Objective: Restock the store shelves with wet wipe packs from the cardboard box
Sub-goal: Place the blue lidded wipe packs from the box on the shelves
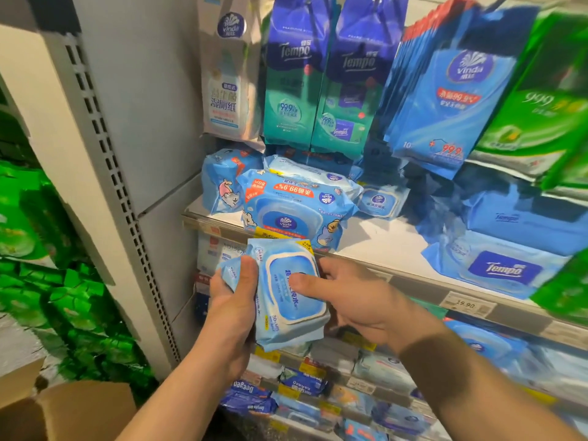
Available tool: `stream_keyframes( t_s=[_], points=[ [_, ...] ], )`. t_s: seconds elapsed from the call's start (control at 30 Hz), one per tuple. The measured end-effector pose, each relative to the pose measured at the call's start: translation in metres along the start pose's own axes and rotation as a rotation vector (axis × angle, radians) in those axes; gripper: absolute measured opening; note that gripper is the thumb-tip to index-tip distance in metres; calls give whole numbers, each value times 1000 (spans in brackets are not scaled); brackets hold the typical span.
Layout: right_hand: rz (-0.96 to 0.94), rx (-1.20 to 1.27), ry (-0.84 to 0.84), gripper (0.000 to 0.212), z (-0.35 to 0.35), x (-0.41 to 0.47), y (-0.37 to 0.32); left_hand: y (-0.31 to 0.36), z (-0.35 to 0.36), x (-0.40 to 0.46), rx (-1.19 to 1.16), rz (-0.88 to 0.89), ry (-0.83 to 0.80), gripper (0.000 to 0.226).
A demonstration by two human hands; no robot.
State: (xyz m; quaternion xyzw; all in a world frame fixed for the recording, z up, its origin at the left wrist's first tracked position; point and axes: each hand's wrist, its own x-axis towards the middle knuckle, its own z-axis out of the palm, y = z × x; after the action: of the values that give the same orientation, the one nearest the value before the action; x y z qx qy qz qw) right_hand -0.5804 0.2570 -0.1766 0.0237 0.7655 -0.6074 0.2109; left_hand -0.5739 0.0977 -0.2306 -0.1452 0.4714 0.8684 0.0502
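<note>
Before you runs the white shelf (378,240), stacked with Vinda wipe packs (292,211) and, to the right, blue Tempo packs (506,265). The cardboard box (73,412) sits low at your left. In front of the shelf edge you hold a light-blue wet wipe pack (289,297): your left hand (232,300) grips its left end, your right hand (356,300) pinches the other side, thumb across the lid.

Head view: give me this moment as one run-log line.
held: wet wipe pack | left hand: grips its left end | right hand: thumb on lid | position: before shelf edge | box: lower left
</note>
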Motion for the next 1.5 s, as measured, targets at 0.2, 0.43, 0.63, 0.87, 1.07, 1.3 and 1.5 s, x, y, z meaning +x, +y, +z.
stream_keyframes(
  t_s=[0.2, 0.43, 0.63, 0.87, 1.07, 1.3, 1.5],
  points=[
    [-138, 276, 44, 55, -31, -14, 3, 4, 4, 13, -2, 35, -10, 68],
    [-347, -75, 621, 43, -102, -30, -9, 8, -3, 23, -72, -10, 0, 35],
    [-257, -658, 926, 62, -134, 22, -4, 10, -1, 19, -94, -39, 2, 32],
    [-159, -1181, 704, 62, -152, 76, -5, 16, 3, 16, -97, -15, 38, 52],
    [-148, -1296, 776, 58, -163, 93, -1, 18, 6, 9, -122, -10, 53, 61],
    [-130, -1201, 734, 55, -165, 103, -11, 15, 22, -3, -127, -6, 31, 75],
    [-346, -890, 896, 54, -143, 79, 0, 16, 46, -13, -112, 12, -79, 63]
  ],
)
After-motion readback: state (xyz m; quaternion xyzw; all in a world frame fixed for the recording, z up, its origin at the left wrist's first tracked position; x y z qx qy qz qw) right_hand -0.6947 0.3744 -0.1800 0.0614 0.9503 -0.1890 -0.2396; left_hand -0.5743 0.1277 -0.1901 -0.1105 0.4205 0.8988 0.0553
